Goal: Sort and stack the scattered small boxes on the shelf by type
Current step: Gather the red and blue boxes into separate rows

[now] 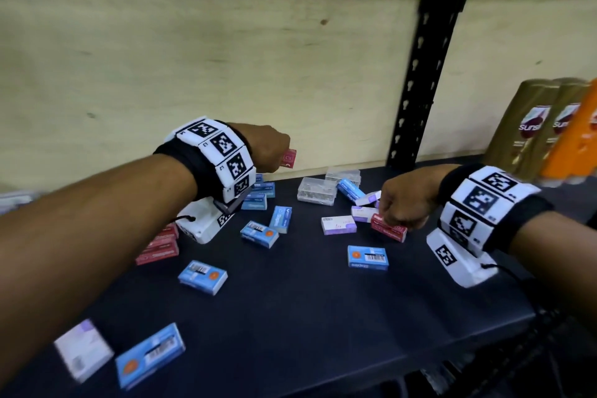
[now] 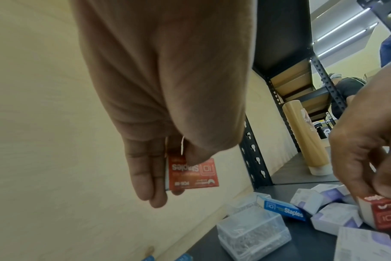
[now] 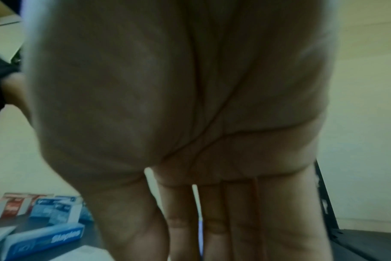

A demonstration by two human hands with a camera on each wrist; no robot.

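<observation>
The left hand [image 1: 263,147] is up in the air, pinching a red box [image 2: 191,174]. The right hand [image 1: 402,203] is low on the shelf [image 1: 307,300], its fingers closed on another red box [image 1: 389,229]. Blue boxes [image 1: 203,277], white boxes [image 1: 339,224] and clear boxes [image 1: 316,191] lie scattered on the shelf. More red boxes [image 1: 158,247] are stacked under the left arm.

Pale plywood back panel [image 1: 193,52] behind. Black perforated upright post [image 1: 426,55] right of centre. Gold shampoo bottles [image 1: 529,126] far right, orange bottle [image 1: 578,139] just beside them, blurred.
</observation>
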